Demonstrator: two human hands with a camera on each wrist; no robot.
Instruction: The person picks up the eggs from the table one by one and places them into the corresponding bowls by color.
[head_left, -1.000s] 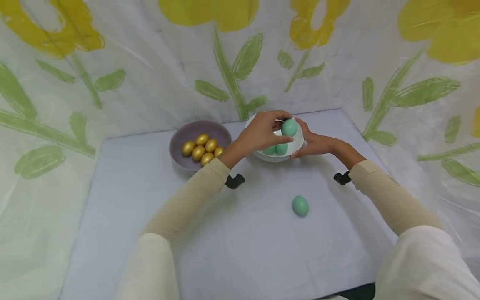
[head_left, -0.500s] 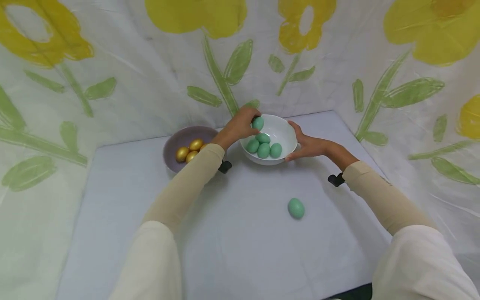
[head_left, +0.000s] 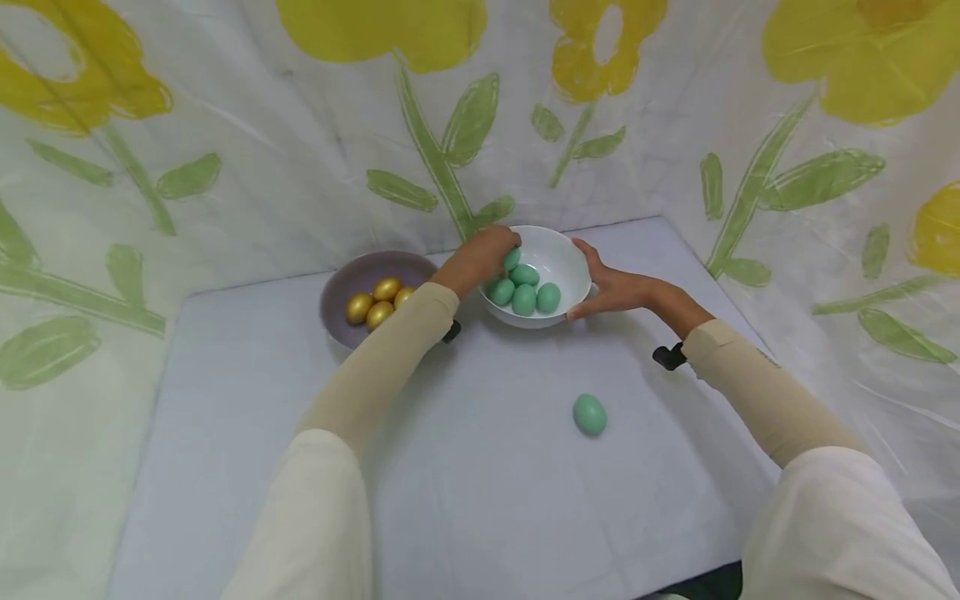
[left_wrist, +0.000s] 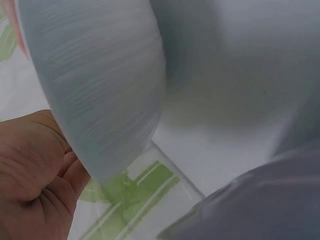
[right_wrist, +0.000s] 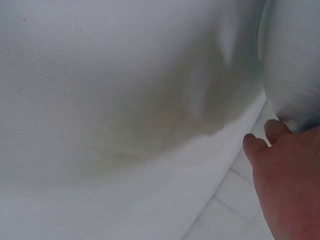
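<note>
A white bowl (head_left: 558, 262) stands at the back of the table with several green eggs (head_left: 525, 298) inside. My left hand (head_left: 483, 254) reaches over its left rim, and the fingers grip one green egg (head_left: 512, 258) close above the others. The far side of that egg is hidden by the fingers. My right hand (head_left: 615, 287) holds the bowl's right side, thumb toward the front and fingers toward the back. In the left wrist view the bowl's outer wall (left_wrist: 100, 85) fills much of the frame, hiding the left fingertips.
Left of the white bowl stands a purple bowl (head_left: 337, 308) with several golden eggs (head_left: 380, 315), partly covered by my left forearm. One loose green egg (head_left: 590, 415) lies on the table (head_left: 465, 467) nearer the front. A flower-painted curtain (head_left: 292, 150) hangs behind.
My left hand moved left with a green egg from the bowl's right part, then lowered slightly at its left rim. The right hand keeps hold of the bowl.
</note>
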